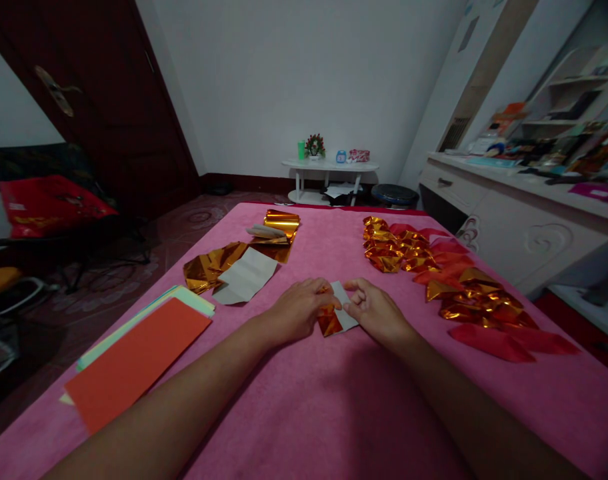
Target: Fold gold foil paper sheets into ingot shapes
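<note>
A small piece of gold foil paper (330, 325) with a pale backing lies partly folded on the pink cloth, between my two hands. My left hand (297, 310) bends over its left side, thumb and fingers closed on the gold face. From the other side my right hand (379, 312) pinches the pale strip at the paper's right edge, its fingers curled in. Both hands hide parts of the sheet. Folded gold foil pieces (397, 247) and red folded papers (494, 342) are grouped along the right of the table.
Orange paper (139, 363) tops a stack of coloured sheets at the left. Beyond it lie a pale-backed sheet (247, 275), crumpled gold foil (211, 265) and a gold foil roll (283, 225). A white dresser (529, 230) stands right of the table, a red bag (54, 203) far left.
</note>
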A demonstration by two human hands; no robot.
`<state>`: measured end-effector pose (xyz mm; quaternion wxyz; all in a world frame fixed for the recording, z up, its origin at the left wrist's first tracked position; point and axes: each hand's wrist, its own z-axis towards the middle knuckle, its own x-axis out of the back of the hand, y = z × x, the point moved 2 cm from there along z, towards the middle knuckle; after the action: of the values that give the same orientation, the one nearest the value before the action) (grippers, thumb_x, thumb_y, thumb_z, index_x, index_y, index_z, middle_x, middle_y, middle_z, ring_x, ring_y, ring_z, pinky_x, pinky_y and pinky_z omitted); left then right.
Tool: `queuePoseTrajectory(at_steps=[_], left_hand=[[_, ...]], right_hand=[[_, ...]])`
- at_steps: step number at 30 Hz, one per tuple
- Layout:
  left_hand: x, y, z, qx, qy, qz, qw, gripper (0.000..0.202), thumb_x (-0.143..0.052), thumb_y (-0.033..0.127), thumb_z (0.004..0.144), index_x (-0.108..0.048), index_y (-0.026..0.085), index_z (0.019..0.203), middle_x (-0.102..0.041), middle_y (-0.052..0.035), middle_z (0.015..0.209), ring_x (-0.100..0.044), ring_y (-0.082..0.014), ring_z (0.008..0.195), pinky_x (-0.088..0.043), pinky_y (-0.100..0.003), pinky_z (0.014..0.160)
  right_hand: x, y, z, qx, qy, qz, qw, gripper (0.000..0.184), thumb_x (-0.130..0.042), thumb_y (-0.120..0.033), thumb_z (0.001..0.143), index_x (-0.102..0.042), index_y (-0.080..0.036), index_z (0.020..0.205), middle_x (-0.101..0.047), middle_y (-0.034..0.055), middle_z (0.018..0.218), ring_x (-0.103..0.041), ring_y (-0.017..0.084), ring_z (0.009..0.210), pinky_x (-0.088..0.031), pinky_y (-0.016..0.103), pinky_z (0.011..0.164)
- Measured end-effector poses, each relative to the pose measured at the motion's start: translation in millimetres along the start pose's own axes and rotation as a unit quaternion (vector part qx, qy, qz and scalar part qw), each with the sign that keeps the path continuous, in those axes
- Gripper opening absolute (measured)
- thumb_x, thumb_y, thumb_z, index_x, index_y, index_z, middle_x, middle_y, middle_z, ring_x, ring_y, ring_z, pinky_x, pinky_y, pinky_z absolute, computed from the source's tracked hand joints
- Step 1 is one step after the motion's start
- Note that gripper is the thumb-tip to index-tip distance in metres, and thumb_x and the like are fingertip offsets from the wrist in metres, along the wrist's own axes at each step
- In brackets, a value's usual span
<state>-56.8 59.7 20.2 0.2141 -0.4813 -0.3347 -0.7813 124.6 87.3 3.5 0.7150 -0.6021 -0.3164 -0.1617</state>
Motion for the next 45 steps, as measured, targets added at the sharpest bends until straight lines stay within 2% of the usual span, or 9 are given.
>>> queuePoseTrajectory(at_steps=[9, 15, 22, 27, 31, 34, 37, 45], left_hand=[[1.6, -1.1, 3.8, 0.001, -0.018, -0.008, 1.000, 0.044, -0.047, 0.002, 0.075, -0.063, 0.024, 0.109, -0.056, -0.0051, 0.096, -0.053, -0.0167, 0.092, -0.045, -0.030, 0.081], [1.8, -0.3, 6.2, -0.005, 0.002, -0.012, 1.000, 0.040, -0.046, 0.003, 0.076, -0.063, 0.022, 0.106, -0.054, -0.0063, 0.110, -0.052, -0.0170, 0.100, -0.045, -0.029, 0.084], [-7.1, -6.3, 9.5, -0.008, 0.015, -0.007, 1.000, 0.036, -0.046, 0.003, 0.078, -0.062, 0.020, 0.106, -0.057, -0.0050, 0.092, -0.054, -0.0145, 0.085, -0.045, -0.026, 0.075], [-1.1, -8.4, 7.9, -0.006, 0.039, -0.006, 0.999, 0.026, -0.047, 0.002, 0.076, -0.066, 0.015, 0.089, -0.057, -0.0053, 0.084, -0.053, -0.0133, 0.076, -0.043, -0.024, 0.067], [5.8, -4.1, 9.8, -0.016, 0.057, 0.023, 0.998, 0.025, -0.052, 0.008, 0.078, -0.066, 0.018, 0.096, -0.061, -0.0072, 0.097, -0.054, -0.0174, 0.090, -0.043, -0.030, 0.078], [4.0, -0.7, 11.4, -0.045, 0.023, 0.037, 0.998, 0.032, -0.052, 0.010, 0.082, -0.063, 0.024, 0.108, -0.062, -0.0053, 0.108, -0.052, -0.0188, 0.101, -0.040, -0.035, 0.089], [-0.3, -1.8, 11.2, -0.044, -0.009, 0.040, 0.998, 0.036, -0.050, 0.009, 0.083, -0.061, 0.026, 0.112, -0.063, -0.0046, 0.107, -0.053, -0.0179, 0.102, -0.038, -0.034, 0.089], [2.3, -3.4, 10.6, -0.028, -0.017, 0.060, 0.998, 0.033, -0.053, 0.008, 0.080, -0.065, 0.024, 0.106, -0.061, -0.0051, 0.094, -0.052, -0.0192, 0.097, -0.036, -0.033, 0.086]], right_hand=[[-2.6, 0.4, -1.2, 0.017, 0.021, -0.011, 1.000, 0.036, -0.058, -0.014, 0.072, -0.060, -0.022, 0.107, -0.058, -0.0031, 0.065, -0.052, 0.011, 0.057, -0.037, 0.021, 0.054], [-1.8, -4.2, -2.7, 0.033, 0.027, -0.023, 0.999, 0.037, -0.056, -0.014, 0.072, -0.061, -0.024, 0.107, -0.058, -0.0034, 0.066, -0.051, 0.010, 0.057, -0.037, 0.021, 0.054], [-1.9, -4.5, -3.9, 0.037, 0.042, -0.020, 0.998, 0.039, -0.054, -0.013, 0.070, -0.064, -0.025, 0.106, -0.059, -0.0035, 0.066, -0.052, 0.011, 0.058, -0.040, 0.021, 0.056], [-6.0, 1.3, -1.4, 0.034, 0.046, -0.001, 0.998, 0.038, -0.053, -0.013, 0.070, -0.065, -0.023, 0.104, -0.060, -0.0023, 0.068, -0.054, 0.011, 0.060, -0.042, 0.021, 0.058], [-7.6, 2.6, -1.1, 0.022, 0.051, 0.008, 0.998, 0.037, -0.053, -0.013, 0.070, -0.065, -0.023, 0.104, -0.060, -0.0021, 0.067, -0.055, 0.012, 0.061, -0.043, 0.021, 0.058], [-6.9, 0.4, -2.3, 0.011, 0.049, 0.001, 0.999, 0.036, -0.055, -0.014, 0.070, -0.063, -0.024, 0.104, -0.060, -0.0027, 0.066, -0.055, 0.012, 0.060, -0.042, 0.021, 0.056], [-5.6, -2.0, -3.7, 0.005, 0.047, -0.008, 0.999, 0.035, -0.057, -0.014, 0.070, -0.063, -0.024, 0.104, -0.060, -0.0028, 0.065, -0.054, 0.012, 0.060, -0.040, 0.021, 0.055], [-3.9, -7.0, -5.4, 0.004, 0.037, -0.052, 0.998, 0.032, -0.054, -0.017, 0.074, -0.061, -0.023, 0.105, -0.060, -0.0029, 0.069, -0.054, 0.011, 0.061, -0.037, 0.021, 0.056]])
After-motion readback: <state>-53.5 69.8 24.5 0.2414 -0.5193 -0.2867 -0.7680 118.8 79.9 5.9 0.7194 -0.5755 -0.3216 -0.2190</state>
